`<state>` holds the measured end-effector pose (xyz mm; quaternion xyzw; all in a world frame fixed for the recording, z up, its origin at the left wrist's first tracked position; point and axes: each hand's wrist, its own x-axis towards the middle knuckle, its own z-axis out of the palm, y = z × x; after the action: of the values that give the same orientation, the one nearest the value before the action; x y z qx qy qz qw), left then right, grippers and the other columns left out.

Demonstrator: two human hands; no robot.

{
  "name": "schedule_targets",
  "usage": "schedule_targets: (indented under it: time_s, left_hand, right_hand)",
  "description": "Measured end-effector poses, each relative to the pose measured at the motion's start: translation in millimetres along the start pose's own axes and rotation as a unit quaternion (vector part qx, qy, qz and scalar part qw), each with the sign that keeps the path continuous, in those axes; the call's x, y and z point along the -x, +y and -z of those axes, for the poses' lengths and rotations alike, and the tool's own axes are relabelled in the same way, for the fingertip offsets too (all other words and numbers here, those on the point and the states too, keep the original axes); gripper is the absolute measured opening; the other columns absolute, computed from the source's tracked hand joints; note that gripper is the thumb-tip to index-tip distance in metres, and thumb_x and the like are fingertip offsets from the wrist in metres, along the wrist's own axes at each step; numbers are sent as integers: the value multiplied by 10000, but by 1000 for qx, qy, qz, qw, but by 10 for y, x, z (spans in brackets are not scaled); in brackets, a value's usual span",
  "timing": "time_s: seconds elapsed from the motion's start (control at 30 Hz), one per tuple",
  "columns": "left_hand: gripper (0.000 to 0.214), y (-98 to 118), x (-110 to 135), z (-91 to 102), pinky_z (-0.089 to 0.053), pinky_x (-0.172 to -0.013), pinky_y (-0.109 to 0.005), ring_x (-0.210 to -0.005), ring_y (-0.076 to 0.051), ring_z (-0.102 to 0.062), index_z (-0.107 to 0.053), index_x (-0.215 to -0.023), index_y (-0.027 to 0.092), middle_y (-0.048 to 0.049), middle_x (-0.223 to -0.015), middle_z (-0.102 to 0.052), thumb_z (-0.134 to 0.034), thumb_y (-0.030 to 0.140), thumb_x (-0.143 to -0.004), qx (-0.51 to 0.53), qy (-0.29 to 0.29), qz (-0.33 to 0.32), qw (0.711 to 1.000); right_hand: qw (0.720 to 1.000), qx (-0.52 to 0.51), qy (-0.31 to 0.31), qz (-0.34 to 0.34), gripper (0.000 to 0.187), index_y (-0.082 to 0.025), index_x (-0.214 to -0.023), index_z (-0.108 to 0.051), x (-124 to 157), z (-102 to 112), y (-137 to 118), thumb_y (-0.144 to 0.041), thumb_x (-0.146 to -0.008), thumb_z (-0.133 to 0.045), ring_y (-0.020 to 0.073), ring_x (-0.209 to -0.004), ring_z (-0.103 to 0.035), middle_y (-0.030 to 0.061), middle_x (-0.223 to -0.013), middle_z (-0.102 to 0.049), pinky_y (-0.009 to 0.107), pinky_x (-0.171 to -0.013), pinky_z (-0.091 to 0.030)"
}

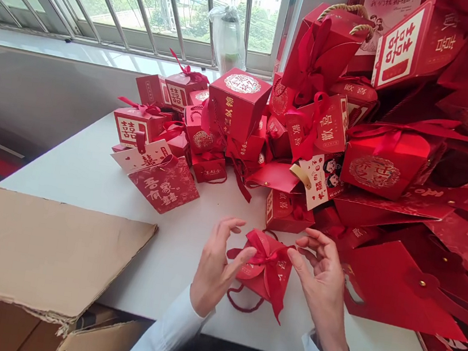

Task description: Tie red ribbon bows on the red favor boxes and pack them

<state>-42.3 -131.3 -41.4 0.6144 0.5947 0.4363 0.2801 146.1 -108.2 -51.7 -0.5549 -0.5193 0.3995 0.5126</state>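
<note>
A small red gift box (250, 283) with a red ribbon bow (268, 257) on top sits on the white table in front of me. A dark red cord handle (244, 307) loops out at its near side, and one ribbon tail hangs over its front. My left hand (219, 266) is at the box's left, fingers curved and apart, the thumb over the bow's left loop. On the other side, my right hand (322, 278) has its thumb at the ribbon's right end, with its fingers spread from the thumb. Neither hand visibly grips the box.
Red gift boxes (237, 106) and bags (401, 286) are piled across the back and right of the table (81, 177). A red card bag (165, 183) stands left of centre. An open cardboard box (31, 251) is at the left, below a barred window (154, 1).
</note>
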Motion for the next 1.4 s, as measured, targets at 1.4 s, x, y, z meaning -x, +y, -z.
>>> schedule_targets:
  time_s: [1.4]
  left_hand:
    - [272, -51, 147, 686, -391, -641, -224, -770, -147, -561, -627, -912, 208, 1, -855, -647, -523, 456, -874, -60, -266, 113, 955]
  right_hand:
    - [998, 41, -42, -27, 412, -233, -1158, -537, 41, 8, 93, -397, -794, -640, 190, -857, -606, 40, -923, -607, 354, -780, -527]
